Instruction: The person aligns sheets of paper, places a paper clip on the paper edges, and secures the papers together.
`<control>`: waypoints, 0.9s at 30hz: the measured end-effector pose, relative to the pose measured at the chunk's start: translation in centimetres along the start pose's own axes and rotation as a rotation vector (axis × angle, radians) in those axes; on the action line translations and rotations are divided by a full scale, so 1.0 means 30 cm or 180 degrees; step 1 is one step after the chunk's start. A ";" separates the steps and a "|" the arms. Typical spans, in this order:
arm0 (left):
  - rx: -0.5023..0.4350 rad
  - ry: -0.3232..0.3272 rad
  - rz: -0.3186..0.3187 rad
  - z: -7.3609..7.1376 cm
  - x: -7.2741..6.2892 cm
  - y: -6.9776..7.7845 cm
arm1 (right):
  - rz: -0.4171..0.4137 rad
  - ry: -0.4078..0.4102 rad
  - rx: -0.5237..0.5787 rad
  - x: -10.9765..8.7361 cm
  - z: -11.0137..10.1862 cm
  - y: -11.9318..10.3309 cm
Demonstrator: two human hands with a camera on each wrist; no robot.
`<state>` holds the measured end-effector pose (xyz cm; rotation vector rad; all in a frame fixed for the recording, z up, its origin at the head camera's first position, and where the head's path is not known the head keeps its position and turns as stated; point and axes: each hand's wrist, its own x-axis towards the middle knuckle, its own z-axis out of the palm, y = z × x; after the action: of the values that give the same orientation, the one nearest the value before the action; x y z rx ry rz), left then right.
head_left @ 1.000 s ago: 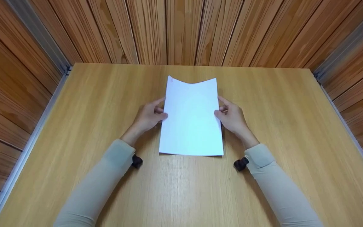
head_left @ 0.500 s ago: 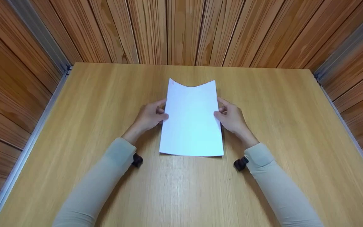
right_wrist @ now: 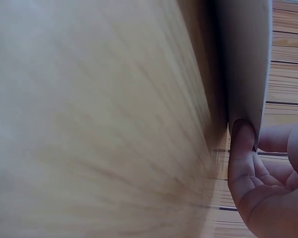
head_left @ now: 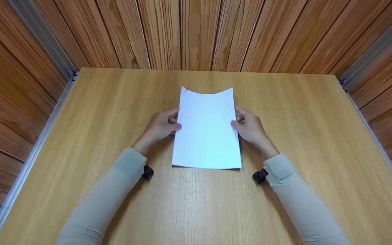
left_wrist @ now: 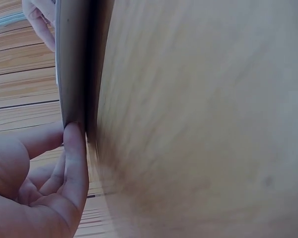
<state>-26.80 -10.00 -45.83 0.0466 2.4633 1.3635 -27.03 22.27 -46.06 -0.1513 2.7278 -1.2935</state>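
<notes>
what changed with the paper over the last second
The paper's far edge sank a little toward the table, and its dip went from a sharp notch to a smooth curve. The left hand and right hand kept their grip on its side edges, and the near edge stayed put.

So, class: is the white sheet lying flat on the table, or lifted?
Lifted and bowed: both hands pinch the sheet's sides; its far edge sags.
</notes>
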 end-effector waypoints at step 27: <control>0.0127 -0.0123 -0.0062 -0.010 -0.004 -0.010 | 0.0047 -0.0226 -0.0190 -0.001 0.002 0.009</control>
<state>-26.73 -10.43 -45.88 0.0573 2.4526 1.2936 -27.01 22.40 -46.30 -0.1785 2.7037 -1.1802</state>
